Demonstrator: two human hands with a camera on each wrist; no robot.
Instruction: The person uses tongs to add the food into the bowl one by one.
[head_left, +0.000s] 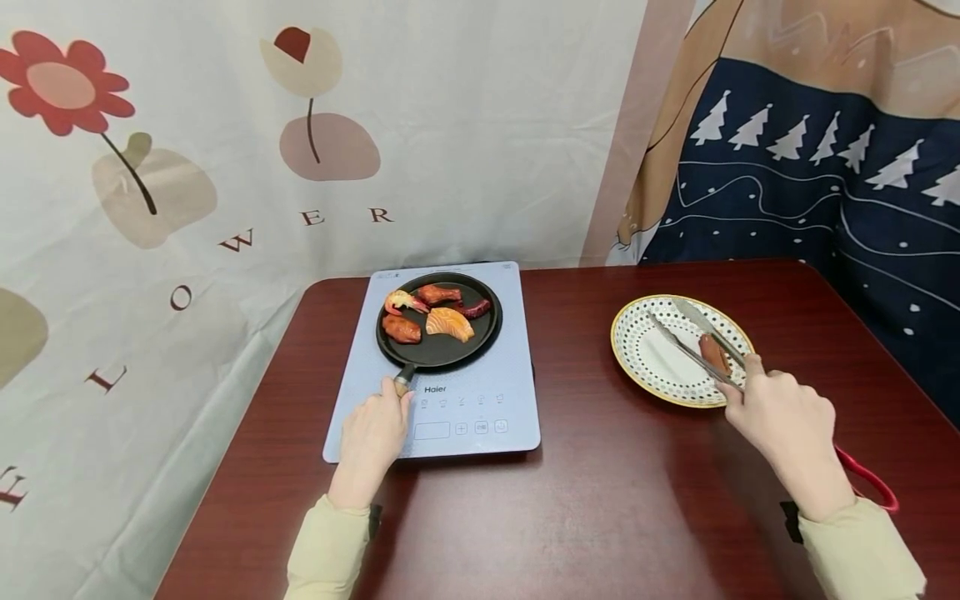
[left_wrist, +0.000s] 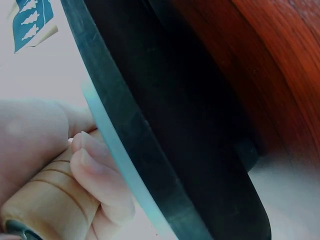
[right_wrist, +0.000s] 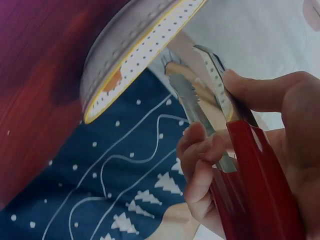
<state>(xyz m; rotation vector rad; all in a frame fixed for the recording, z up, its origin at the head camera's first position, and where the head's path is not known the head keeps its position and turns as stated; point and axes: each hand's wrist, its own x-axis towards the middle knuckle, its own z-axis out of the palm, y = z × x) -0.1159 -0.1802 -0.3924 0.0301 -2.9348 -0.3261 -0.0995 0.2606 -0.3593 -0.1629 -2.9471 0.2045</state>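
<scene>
My left hand (head_left: 375,433) grips the wooden handle (left_wrist: 52,205) of a black frying pan (head_left: 438,356), its fingers curled round it in the left wrist view. Inside the pan lie a shrimp (head_left: 402,301), a drumstick (head_left: 439,293), an orange salmon slice (head_left: 449,323), a chicken wing (head_left: 402,329) and a dark red tentacle piece (head_left: 476,309). On the right, my right hand (head_left: 787,417) holds metal tongs (head_left: 690,354) with red handles (right_wrist: 265,185). Their tips stand apart over a dotted plate (head_left: 637,367). A brown sausage (head_left: 715,354) lies on that plate, apart from the tips in the right wrist view.
Beneath the pan is a pale blue induction cooker (head_left: 517,375) with touch controls at its front. It stands on a dark red wooden table (head_left: 585,492), left of the plate. A printed curtain (head_left: 487,125) hangs right behind the table's back edge.
</scene>
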